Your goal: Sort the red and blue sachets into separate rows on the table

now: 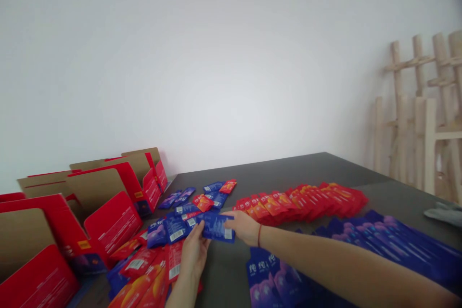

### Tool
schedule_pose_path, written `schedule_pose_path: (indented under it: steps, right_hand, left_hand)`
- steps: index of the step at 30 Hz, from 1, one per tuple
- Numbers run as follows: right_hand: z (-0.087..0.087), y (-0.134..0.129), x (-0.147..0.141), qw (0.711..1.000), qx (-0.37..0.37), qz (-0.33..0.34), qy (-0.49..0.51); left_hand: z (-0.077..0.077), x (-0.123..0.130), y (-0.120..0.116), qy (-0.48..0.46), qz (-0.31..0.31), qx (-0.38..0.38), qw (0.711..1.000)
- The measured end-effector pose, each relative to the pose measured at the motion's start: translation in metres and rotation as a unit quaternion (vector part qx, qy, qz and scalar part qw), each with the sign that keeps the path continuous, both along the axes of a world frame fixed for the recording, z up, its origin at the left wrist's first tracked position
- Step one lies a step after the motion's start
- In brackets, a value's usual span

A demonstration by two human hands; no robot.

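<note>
Between my two hands is a blue pouch (216,227), its back with small print and a barcode turned up. My left hand (197,250) pinches its left end, and my right hand (242,226) grips its right end from above. Just left of it lies a loose heap of blue pouches (175,229) and red pouches (144,264), spread toward me. On the right, an overlapping row of red pouches (303,202) runs across the table. Nearer me, blue pouches (265,279) lie fanned in a row, partly hidden under my right forearm.
Open red cardboard boxes (113,224) with brown insides line the left side of the dark table (260,168). A greyish-white object (445,214) lies at the right edge. Wooden frames (415,106) lean by the white wall at right.
</note>
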State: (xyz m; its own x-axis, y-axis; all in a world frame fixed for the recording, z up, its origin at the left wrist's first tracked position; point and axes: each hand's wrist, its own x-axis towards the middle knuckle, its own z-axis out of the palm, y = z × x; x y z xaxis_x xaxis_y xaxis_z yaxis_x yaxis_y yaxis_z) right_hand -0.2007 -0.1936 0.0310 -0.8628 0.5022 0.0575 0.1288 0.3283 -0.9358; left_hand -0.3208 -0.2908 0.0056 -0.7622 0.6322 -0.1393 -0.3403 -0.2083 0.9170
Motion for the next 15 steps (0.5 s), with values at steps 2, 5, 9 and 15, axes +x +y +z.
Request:
schedule_pose_path:
  steps: [2,5,9,15]
  right_hand:
    - [-0.002,0.0,0.012,0.998,-0.062,0.006,-0.004]
    - [-0.008,-0.003,0.031,0.99,-0.137,0.027,-0.026]
    - [-0.012,-0.003,0.053,0.962,-0.258,0.071,-0.049]
    - [-0.002,0.001,0.076,0.935,-0.331,0.108,-0.065]
  left_hand:
    - [0.001,0.003,-0.002,-0.01,-0.025,0.001,1.0]
    - [0.001,0.009,-0.004,-0.004,-0.063,0.005,0.998]
    - [0.003,0.015,-0.006,0.006,-0.121,-0.006,0.993]
    - [0.003,0.016,-0.006,0.055,-0.17,-0.035,0.983]
